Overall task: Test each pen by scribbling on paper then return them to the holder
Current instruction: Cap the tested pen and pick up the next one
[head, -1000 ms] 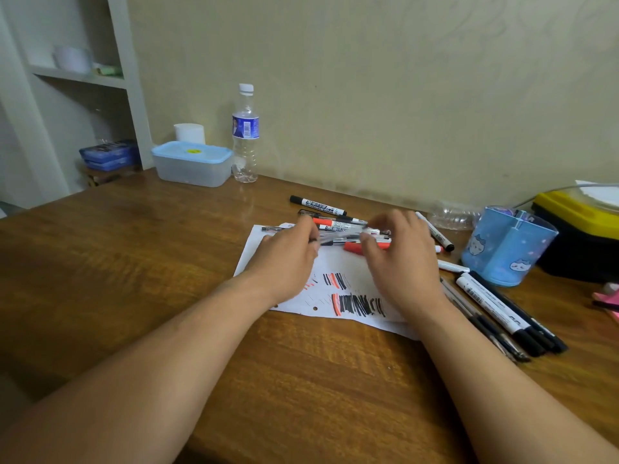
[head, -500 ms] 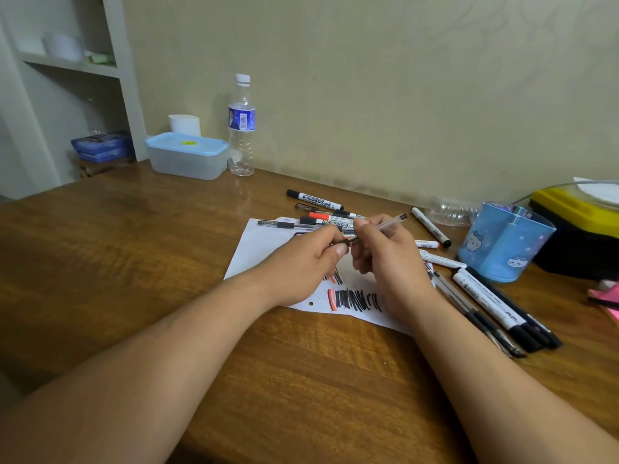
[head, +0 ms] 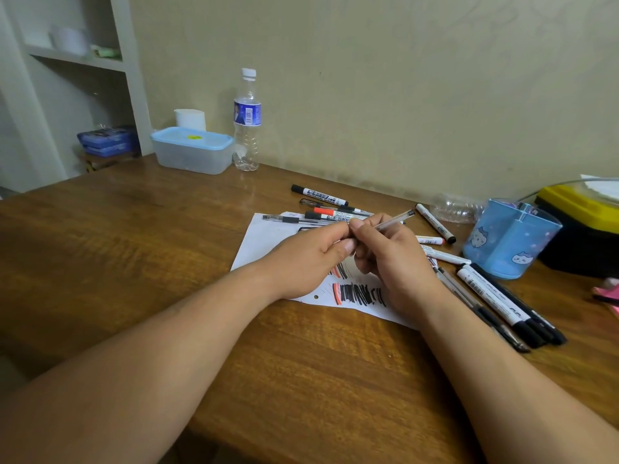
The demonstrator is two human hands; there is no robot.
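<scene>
Two bare hands meet over the white sheet of paper [head: 264,242] near the middle of the brown wooden desk [head: 134,262]. The right hand [head: 392,259] pinches a thin clear plastic pen [head: 393,220] with its thumb and fingers. The pen's far end points up toward the back edge of the desk. The left hand [head: 308,262] has its fingers pressed together at the pen's near end. It looks like it grips the cap or tip, but that spot is hidden, so it is hard to be sure.

The paper shows black and red scribbles [head: 360,294] close to its near edge. More pens and markers [head: 330,212] lie in a heap at the paper's far edge. Another row of black and white markers [head: 495,299] lies toward the right edge of the desk. The light blue round holder with cat pictures [head: 509,241] stands near the back right corner, and no pens can be seen in it.

The step looks like getting this pen ready to test. Next, the cap likely has to come off. Then the tip must touch a bare patch of paper and scribble.
</scene>
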